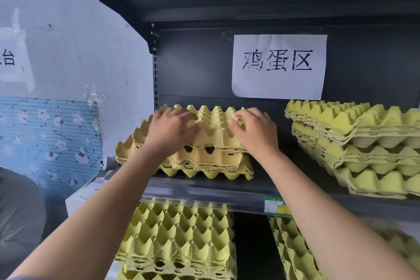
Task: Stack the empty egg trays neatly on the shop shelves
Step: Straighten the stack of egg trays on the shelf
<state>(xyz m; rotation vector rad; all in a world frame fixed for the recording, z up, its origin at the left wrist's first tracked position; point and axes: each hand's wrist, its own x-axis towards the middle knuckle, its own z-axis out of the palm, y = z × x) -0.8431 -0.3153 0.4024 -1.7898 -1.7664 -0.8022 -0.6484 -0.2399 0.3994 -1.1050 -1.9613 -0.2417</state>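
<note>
Two hands, left hand [172, 127] and right hand [254, 130], press flat with fingers spread on the top tray [213, 125] of the shelf [204, 191] stack; its crooked, overhanging lower trays [127, 152] could slide off.

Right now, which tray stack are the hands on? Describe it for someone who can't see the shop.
Find the white paper sign on the dark shelf unit's back panel. Below and left of it sits a short yellow egg-tray stack, with the left hand and right hand resting on top. Its trays sit askew, unlike the taller right stack.
</note>
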